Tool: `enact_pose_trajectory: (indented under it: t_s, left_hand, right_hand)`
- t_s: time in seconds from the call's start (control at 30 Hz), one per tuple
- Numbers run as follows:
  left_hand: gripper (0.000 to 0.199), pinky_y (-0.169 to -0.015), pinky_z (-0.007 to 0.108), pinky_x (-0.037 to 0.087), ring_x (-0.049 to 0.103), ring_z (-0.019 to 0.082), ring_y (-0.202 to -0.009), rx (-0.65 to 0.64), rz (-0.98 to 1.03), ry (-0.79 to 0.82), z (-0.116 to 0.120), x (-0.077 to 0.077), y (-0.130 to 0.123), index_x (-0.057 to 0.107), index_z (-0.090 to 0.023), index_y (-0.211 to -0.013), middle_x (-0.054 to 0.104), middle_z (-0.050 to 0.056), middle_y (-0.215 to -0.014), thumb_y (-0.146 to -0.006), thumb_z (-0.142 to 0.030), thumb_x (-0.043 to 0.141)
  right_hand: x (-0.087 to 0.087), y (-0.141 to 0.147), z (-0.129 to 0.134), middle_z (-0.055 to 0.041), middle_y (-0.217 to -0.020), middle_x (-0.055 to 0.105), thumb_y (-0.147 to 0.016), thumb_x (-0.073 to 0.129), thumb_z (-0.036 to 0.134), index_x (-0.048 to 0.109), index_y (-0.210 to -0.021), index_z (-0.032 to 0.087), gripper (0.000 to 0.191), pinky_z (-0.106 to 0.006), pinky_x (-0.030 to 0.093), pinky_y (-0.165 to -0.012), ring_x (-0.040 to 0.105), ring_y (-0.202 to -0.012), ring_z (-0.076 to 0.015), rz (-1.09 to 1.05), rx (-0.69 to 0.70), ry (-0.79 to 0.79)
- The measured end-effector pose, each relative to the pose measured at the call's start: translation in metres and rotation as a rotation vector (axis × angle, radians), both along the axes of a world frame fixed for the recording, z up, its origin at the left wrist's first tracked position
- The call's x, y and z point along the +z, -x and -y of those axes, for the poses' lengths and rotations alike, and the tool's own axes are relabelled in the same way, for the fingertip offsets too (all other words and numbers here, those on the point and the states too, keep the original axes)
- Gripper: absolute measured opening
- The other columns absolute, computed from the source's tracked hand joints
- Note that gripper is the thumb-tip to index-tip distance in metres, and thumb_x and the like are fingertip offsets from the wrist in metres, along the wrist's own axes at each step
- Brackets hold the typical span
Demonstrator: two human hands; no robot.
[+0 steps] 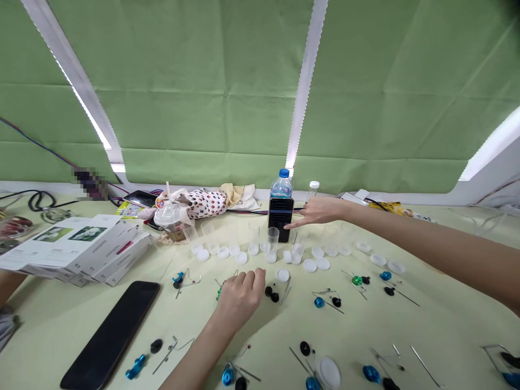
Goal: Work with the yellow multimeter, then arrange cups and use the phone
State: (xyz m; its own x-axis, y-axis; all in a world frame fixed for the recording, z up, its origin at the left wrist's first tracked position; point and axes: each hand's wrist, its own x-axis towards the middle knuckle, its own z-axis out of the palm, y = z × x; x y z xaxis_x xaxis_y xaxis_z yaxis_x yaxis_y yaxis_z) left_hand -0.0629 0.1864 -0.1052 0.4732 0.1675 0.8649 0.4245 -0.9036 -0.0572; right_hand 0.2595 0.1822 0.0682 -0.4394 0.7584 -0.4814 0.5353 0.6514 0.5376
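My right hand (319,210) reaches in from the right, with one fingertip at the screen of an upright phone (280,216). The phone leans against a water bottle with a blue cap (284,173). Near the middle of the table, my left hand (242,292) is closed over the surface, its fingers curled; what it holds, if anything, is hidden. Just right of it lie black round parts (271,294) and a white lid (283,275). A green part (220,291) shows partly behind its left side.
Clear cups (272,238) and white lids (310,265) stretch across the middle. Small blue parts (319,302) with bent wires lie around. At left are a large black phone (114,330) and white boxes (81,244). Part of another person's arm (8,284) shows at the left edge.
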Motion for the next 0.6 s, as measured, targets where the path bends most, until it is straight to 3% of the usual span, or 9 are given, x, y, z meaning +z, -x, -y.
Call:
enact_pose_trajectory:
  t_s: [0.1,0.2,0.37,0.43,0.5,0.6]
  left_hand:
    - [0.015,-0.044,0.027,0.018,0.038,0.008,-0.043,-0.009,0.002,-0.004,0.0,-0.001,-0.001,0.051,-0.014,-0.076,0.038,-0.006,-0.05,-0.078,-0.013,0.065]
    - [0.014,-0.044,0.027,0.019,0.038,0.008,-0.043,-0.011,-0.007,-0.003,-0.001,-0.001,-0.001,0.051,-0.014,-0.076,0.039,-0.006,-0.051,-0.079,-0.012,0.064]
    - [0.014,-0.044,0.026,0.021,0.04,0.008,-0.044,-0.021,0.008,-0.024,-0.002,-0.001,0.0,0.05,-0.015,-0.075,0.041,-0.005,-0.052,-0.079,-0.01,0.062]
    - [0.016,-0.043,0.026,0.021,0.039,0.008,-0.043,-0.031,0.036,-0.04,-0.003,-0.001,-0.001,0.049,-0.015,-0.072,0.039,-0.005,-0.05,-0.079,-0.011,0.062]
    - [0.019,-0.042,0.026,0.021,0.037,0.008,-0.041,-0.051,0.064,-0.052,-0.004,0.002,-0.002,0.047,-0.016,-0.069,0.038,-0.006,-0.049,-0.079,-0.011,0.062]
    - [0.018,-0.041,0.025,0.023,0.038,0.007,-0.041,-0.103,0.126,-0.093,-0.001,0.015,0.002,0.048,-0.015,-0.07,0.039,-0.006,-0.048,-0.079,-0.011,0.063]
  right_hand:
    - [0.013,0.006,0.005,-0.0037,-0.098,0.064,-0.082,0.028,-0.007,0.016,-0.149,0.039,0.081,-0.025,0.025,-0.052,0.041,-0.052,-0.0102,0.133,0.054,-0.002]
    - [0.031,0.011,0.014,0.0004,-0.071,0.058,-0.081,0.029,-0.008,0.009,-0.151,0.035,0.084,-0.025,0.021,-0.05,0.036,-0.049,-0.0107,0.251,0.003,-0.072]
    - [0.067,0.036,0.054,-0.0015,-0.076,0.058,-0.08,0.032,-0.008,0.011,-0.151,0.031,0.083,-0.025,0.019,-0.048,0.037,-0.051,-0.01,0.229,-0.143,-0.291]
    - [0.076,0.057,0.087,-0.0037,-0.082,0.061,-0.081,0.032,-0.007,0.011,-0.152,0.03,0.082,-0.024,0.02,-0.048,0.043,-0.055,-0.0114,0.167,-0.199,-0.388]
    - [0.073,0.087,0.133,-0.0059,-0.089,0.064,-0.082,0.031,-0.006,0.01,-0.152,0.026,0.08,-0.024,0.026,-0.049,0.049,-0.061,-0.0137,0.07,-0.222,-0.465]
    - [0.045,0.146,0.223,-0.01,-0.1,0.066,-0.087,0.031,0.001,0.023,-0.149,0.018,0.065,-0.028,0.039,-0.056,0.058,-0.075,-0.0185,-0.118,-0.18,-0.488]
